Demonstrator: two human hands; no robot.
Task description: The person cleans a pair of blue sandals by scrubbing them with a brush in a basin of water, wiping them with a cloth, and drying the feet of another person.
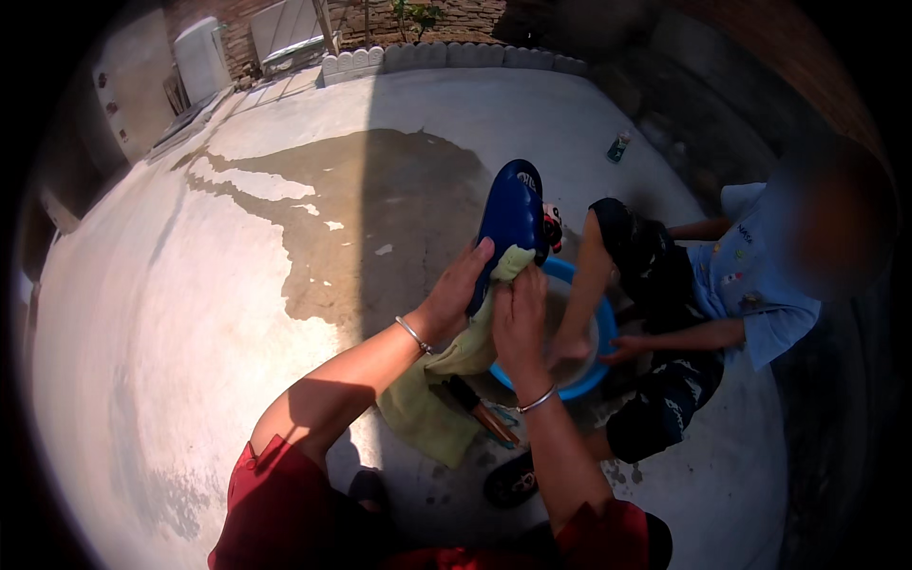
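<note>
My left hand (452, 288) grips a dark blue rubber slipper (507, 210), which is tilted with its rounded toe pointing away from me. A small panda-like figure (552, 226) shows at its right side. My right hand (520, 320) holds a pale green towel (431, 413) bunched at the slipper's opening; the rest hangs towards the ground. Beyond my right hand, a blue basin (608, 324) holds cloudy water, with another person's bare foot (570, 347) in it. Below my hands lies a wooden-handled brush (495, 422) with a dark head, partly hidden by the towel.
A seated person in a light blue shirt (741, 278) is on the right, one hand (627, 349) at the basin's rim. A dark slipper (511, 481) rests near my right forearm. A green bottle or can (618, 147) stands farther off. Wet patches (420, 185) darken the concrete ground.
</note>
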